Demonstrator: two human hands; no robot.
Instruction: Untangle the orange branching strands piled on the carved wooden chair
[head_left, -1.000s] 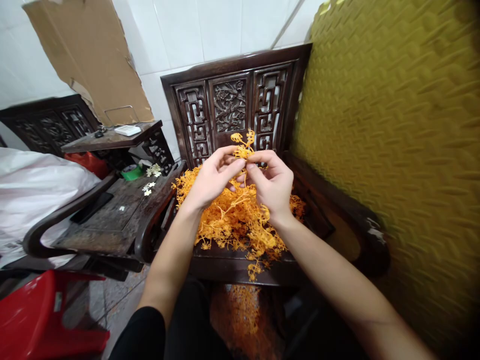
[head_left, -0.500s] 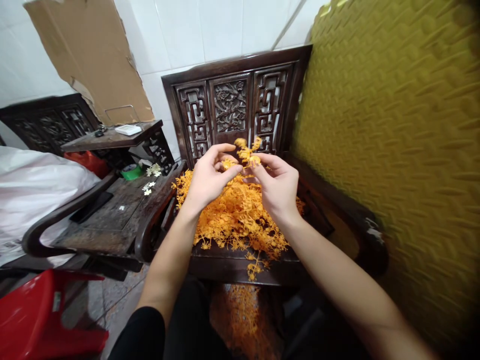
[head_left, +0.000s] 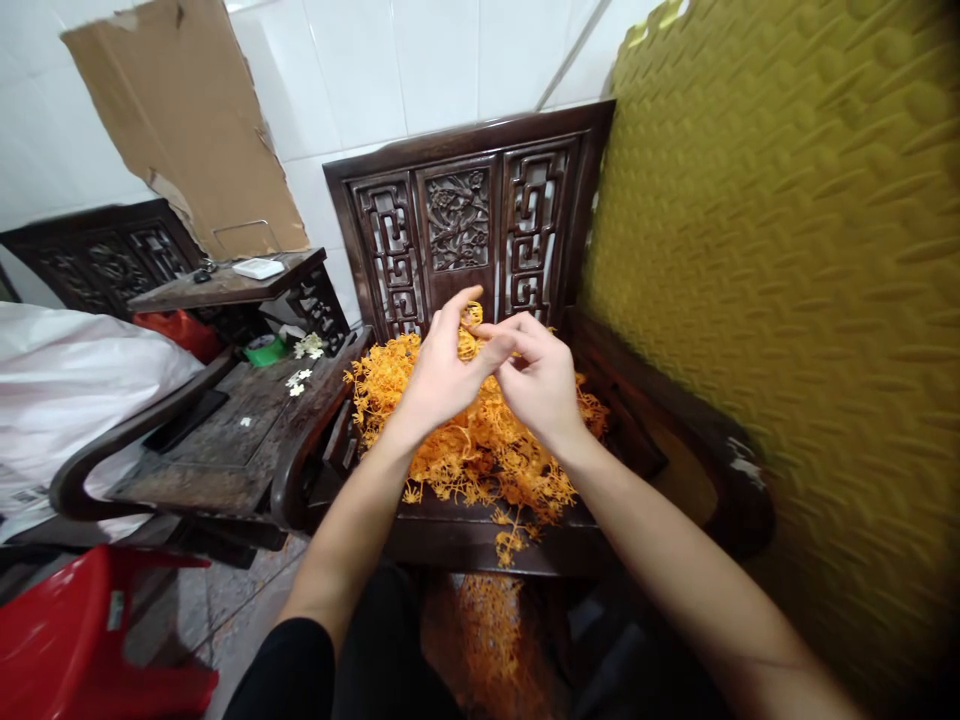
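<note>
A heap of orange plastic flower pieces (head_left: 480, 450) covers the seat of a dark carved wooden chair (head_left: 457, 275). Above the heap my two hands meet, fingertips close together. My left hand (head_left: 446, 375) is curled around a small orange flower piece (head_left: 472, 318), its index finger raised and its thumb reaching toward the other hand. My right hand (head_left: 540, 375) is closed in a pinch at the same piece; what lies between its fingertips is mostly hidden. One sprig (head_left: 510, 540) hangs over the seat's front edge.
A yellow textured foam mat (head_left: 750, 250) stands upright at the right. To the left are a second wooden chair (head_left: 202, 430) with green tape (head_left: 265, 350) and pale flower bits (head_left: 300, 380), a white bag (head_left: 82, 390), a red stool (head_left: 82, 640) and leaning cardboard (head_left: 180, 120).
My hands have come closer together, the right moving left and the left slightly right. The orange piece that stood up between them is now mostly covered by fingers.
</note>
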